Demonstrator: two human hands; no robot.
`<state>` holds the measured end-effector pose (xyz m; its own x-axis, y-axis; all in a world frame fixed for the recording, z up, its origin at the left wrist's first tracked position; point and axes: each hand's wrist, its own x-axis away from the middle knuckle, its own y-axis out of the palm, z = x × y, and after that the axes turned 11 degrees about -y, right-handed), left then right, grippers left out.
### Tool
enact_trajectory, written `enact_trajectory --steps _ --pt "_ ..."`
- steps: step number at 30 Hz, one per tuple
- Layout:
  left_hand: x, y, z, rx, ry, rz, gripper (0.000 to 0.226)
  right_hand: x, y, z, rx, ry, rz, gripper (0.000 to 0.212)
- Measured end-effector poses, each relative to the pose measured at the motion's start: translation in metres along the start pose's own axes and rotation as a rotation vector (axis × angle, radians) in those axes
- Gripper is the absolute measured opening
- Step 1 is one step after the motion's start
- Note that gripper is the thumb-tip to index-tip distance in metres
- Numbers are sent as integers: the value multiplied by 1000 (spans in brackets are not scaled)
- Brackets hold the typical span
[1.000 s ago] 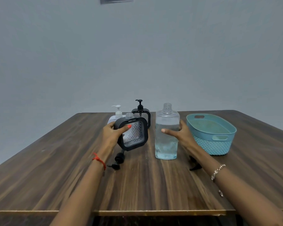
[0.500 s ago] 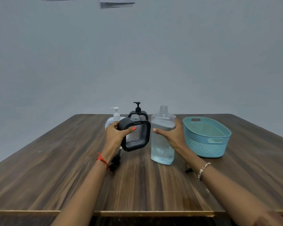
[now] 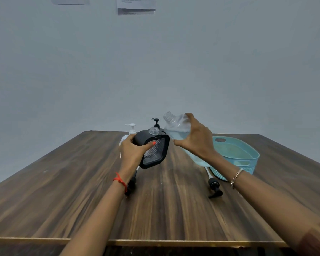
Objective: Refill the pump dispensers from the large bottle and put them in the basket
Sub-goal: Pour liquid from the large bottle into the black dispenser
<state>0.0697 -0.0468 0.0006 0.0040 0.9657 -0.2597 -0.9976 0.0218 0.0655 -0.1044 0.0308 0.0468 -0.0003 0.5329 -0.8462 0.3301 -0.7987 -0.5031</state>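
The left hand (image 3: 132,154) grips the black-framed dispenser (image 3: 155,150), fingers and thumb curled round its upper corner. It is held tilted above the middle of the wooden surface (image 3: 72,191), its clear neck uncapped. The right hand (image 3: 198,139) is wrapped round the large bottle (image 3: 175,126), lifted and tipped with its open neck pointing up and left. That neck is just beside the dispenser's neck, not touching it. Pale liquid sits in the bottle's lower part.

Toward the far edge, behind the hands, stand a white pump dispenser (image 3: 131,128) and a black pump dispenser (image 3: 156,123). The teal basket (image 3: 248,150) sits toward the right edge. One loose pump head (image 3: 214,187) lies just beside the basket, another (image 3: 131,183) under the left wrist.
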Motion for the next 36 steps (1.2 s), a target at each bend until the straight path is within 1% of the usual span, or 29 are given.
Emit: enact_trajectory --steps 5,9,11,14,18,22,29,36 --pt "1 2 3 -67 -9 42 51 -2 -2 -5 91 -75 -31 78" --pt "6 3 4 -127 24 95 55 -1 -1 -3 174 -112 -63 74" --pt "9 3 5 -161 59 127 54 0 0 -1 218 -139 -91 70" --pt "12 2 6 -197 100 186 49 1 1 2 282 -160 -140 72" --pt "15 5 7 -253 165 237 51 2 3 4 339 -172 -196 72" --pt "17 8 6 -268 188 223 53 2 5 8 398 -181 -252 74" --pt "18 12 3 -245 258 227 47 3 5 11 436 -199 -293 74" --pt "19 14 -1 -227 226 197 47 2 3 15 489 -216 -326 71"
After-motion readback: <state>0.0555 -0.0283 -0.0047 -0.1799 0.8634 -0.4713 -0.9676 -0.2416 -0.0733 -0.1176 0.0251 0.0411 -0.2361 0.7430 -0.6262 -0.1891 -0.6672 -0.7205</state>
